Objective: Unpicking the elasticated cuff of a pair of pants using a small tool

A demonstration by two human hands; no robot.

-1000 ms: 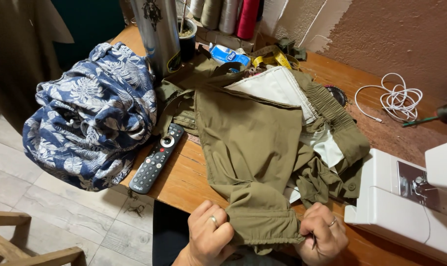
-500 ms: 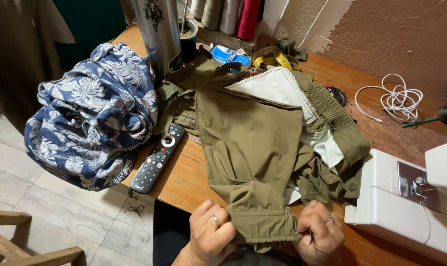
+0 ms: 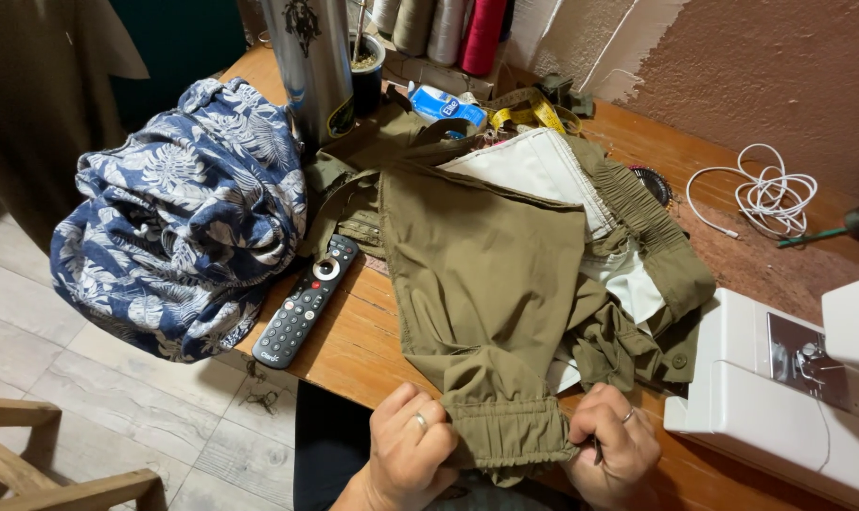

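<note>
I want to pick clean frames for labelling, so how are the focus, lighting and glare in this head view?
Head view: even, soft light, with only faint shadows under the olive trousers; both hands, left hand and right hand, and the elastic cuff are sharp; a bright streak of glare runs down the steel flask; the dark tool at the right edge is blurred.

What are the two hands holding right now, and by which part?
Both hold the olive-green cloth trousers by the gathered elastic leg cuff: left hand at its left end, right hand at its right end.

Soft even light (sharp throughout)
</note>
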